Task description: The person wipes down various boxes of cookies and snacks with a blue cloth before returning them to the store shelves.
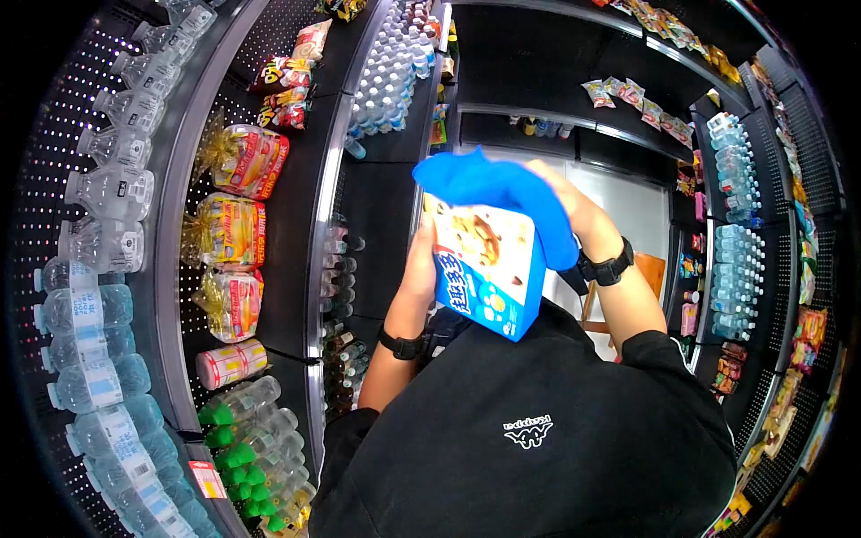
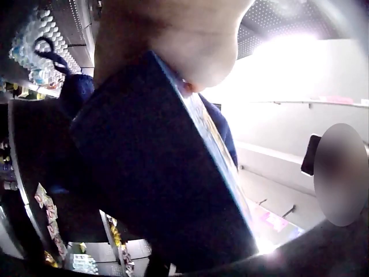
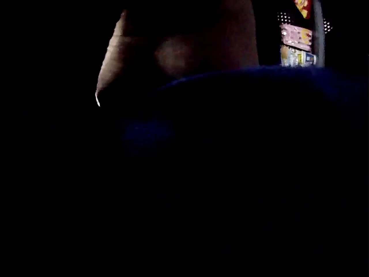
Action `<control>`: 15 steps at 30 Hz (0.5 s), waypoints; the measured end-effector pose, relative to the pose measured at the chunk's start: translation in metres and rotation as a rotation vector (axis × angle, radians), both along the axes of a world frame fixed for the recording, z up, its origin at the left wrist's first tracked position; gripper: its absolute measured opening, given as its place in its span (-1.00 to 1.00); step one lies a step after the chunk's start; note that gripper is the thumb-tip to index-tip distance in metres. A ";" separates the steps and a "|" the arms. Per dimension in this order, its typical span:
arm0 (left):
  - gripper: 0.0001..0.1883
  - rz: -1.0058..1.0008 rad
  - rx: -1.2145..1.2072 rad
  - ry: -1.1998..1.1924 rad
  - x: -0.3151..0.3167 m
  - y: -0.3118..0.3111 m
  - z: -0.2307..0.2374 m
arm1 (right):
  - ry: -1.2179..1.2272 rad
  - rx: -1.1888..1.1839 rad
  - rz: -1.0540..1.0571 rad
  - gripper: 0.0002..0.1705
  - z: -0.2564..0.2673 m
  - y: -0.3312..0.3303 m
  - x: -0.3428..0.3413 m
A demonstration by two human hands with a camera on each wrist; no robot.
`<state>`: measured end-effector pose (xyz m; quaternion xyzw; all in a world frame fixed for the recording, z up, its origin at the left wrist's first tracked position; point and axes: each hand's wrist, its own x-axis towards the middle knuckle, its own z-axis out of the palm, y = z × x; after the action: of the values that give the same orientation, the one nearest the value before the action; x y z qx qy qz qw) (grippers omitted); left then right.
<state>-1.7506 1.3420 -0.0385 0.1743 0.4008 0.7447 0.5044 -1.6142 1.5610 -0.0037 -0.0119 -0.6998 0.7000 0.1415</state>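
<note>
In the head view, my left hand (image 1: 419, 264) grips the left side of a blue and white snack box (image 1: 489, 269) with food pictures on its front. The box is held tilted in front of my chest. My right hand (image 1: 569, 199) holds a blue cloth (image 1: 498, 184), draped over the box's top and right edge; its fingers are mostly hidden behind the cloth. In the left wrist view, the dark side of the box fills the middle, with the left hand at its upper edge and a cloth loop (image 2: 52, 55) beyond. The right wrist view is very dark, with dim blue cloth (image 3: 147, 135) below the hand.
Shelves line both sides. On the left stand water bottles (image 1: 108, 350), bagged snacks (image 1: 235, 229) and green-capped bottles (image 1: 256, 439). Packs of bottles (image 1: 737, 269) fill shelves on the right. Small snack packets (image 1: 637, 99) lie on the far shelf.
</note>
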 end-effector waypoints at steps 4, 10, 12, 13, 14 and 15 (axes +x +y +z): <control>-0.31 -0.073 -0.040 0.024 0.008 -0.009 -0.007 | -0.126 -0.083 0.209 -0.56 0.003 -0.002 -0.008; -0.33 -0.133 -0.026 0.068 0.010 -0.009 -0.027 | -0.166 -0.176 0.037 -0.43 -0.006 -0.034 0.005; -0.33 -0.100 -0.041 0.010 0.011 -0.010 -0.034 | -0.145 -0.283 0.010 -0.40 -0.018 -0.037 0.015; -0.33 -0.082 -0.048 -0.018 0.011 -0.010 -0.033 | -0.095 -0.277 0.059 -0.42 -0.013 -0.038 0.020; -0.38 -0.063 -0.052 -0.086 0.010 -0.010 -0.031 | -0.045 -0.274 0.109 -0.43 -0.008 -0.039 0.024; -0.40 -0.060 -0.079 0.008 0.008 -0.010 -0.036 | 0.006 -0.272 0.161 -0.43 -0.003 -0.039 0.028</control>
<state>-1.7426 1.3315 -0.0747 0.1690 0.4264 0.7121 0.5315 -1.5863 1.5219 -0.0066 0.0271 -0.5969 0.7974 0.0841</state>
